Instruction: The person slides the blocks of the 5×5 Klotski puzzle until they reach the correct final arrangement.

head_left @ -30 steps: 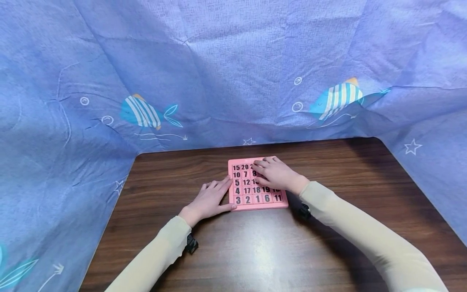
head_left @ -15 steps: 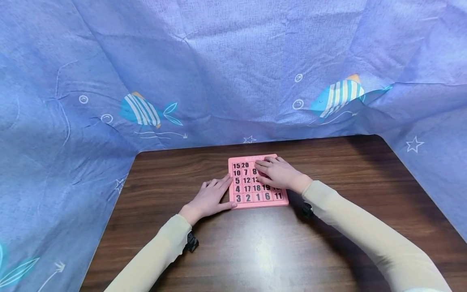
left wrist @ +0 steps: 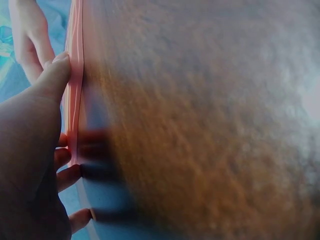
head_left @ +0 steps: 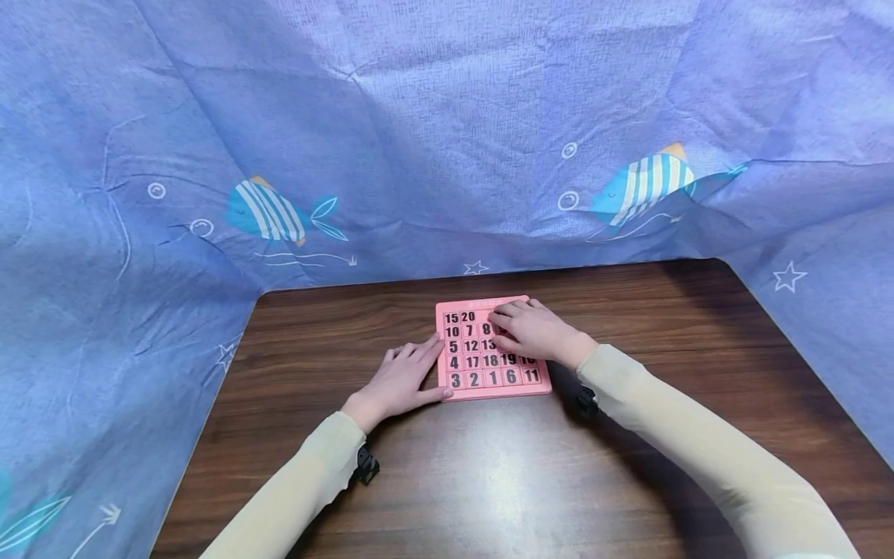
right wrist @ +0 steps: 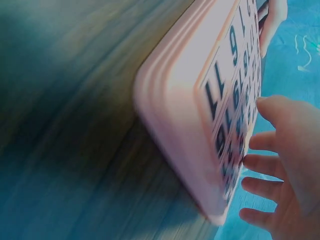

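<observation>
Touching the pink number board [head_left: 482, 355]: left hand [head_left: 394, 386] at its edge, right hand [head_left: 539, 334] over its face.
Head: the board lies on the brown table [head_left: 433, 481], toward 2 o'clock from the left hand and 8 o'clock from the right; it looks near square, so no long axis stands out. Left fingers reach its 9 o'clock edge, thumb at its 7 o'clock corner. The right hand is nearer the numberless cell [head_left: 482, 317] in the top row, which sits toward 10 o'clock from it, just beside the fingertips. Left wrist: the thumb touches the board's side, the fingers apart and fairly straight, no pinch showing. Right wrist: the board lies toward 10 o'clock from the right hand, whose fingers are spread; I cannot tell whether every tip presses.
</observation>
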### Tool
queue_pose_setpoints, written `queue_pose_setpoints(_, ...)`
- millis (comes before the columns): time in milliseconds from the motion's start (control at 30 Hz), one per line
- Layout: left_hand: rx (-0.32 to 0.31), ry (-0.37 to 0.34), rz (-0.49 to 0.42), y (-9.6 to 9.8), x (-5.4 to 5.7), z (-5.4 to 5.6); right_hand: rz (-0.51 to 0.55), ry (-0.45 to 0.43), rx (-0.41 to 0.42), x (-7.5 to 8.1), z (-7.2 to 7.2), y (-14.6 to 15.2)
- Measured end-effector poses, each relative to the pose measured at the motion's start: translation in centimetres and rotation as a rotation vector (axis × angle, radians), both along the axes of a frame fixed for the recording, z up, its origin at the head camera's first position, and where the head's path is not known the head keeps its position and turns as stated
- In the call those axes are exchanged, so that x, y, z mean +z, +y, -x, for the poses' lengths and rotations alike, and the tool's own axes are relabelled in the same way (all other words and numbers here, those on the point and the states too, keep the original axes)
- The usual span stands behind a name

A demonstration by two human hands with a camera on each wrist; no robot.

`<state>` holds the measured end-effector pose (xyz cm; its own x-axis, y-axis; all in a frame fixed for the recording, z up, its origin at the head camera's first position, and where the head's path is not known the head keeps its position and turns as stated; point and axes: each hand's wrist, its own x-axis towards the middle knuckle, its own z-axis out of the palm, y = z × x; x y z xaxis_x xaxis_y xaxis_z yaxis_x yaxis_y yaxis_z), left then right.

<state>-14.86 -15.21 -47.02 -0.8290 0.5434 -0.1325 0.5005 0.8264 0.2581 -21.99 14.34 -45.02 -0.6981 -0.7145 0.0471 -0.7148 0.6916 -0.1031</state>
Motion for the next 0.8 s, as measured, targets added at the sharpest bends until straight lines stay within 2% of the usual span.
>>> queue_pose_setpoints(167,0.001,0.003,-0.001,0.1,-0.1,-0.1,-0.005,-0.03,0.029,0.3,0.1,-1.8)
queue_pose_setpoints(367,-0.002,0.001,0.016,0.2,-0.4,0.0,-0.091,-0.081,0.035,0.5,0.1,-3.3)
queue_pose_setpoints(467,-0.005,0.005,0.007,0.2,-0.4,0.0,-0.108,-0.103,0.027,0.4,0.2,-3.3)
queue_pose_setpoints(800,-0.003,0.013,-0.01,-0.1,-0.2,0.0,-0.06,-0.082,0.023,0.5,0.4,-1.5)
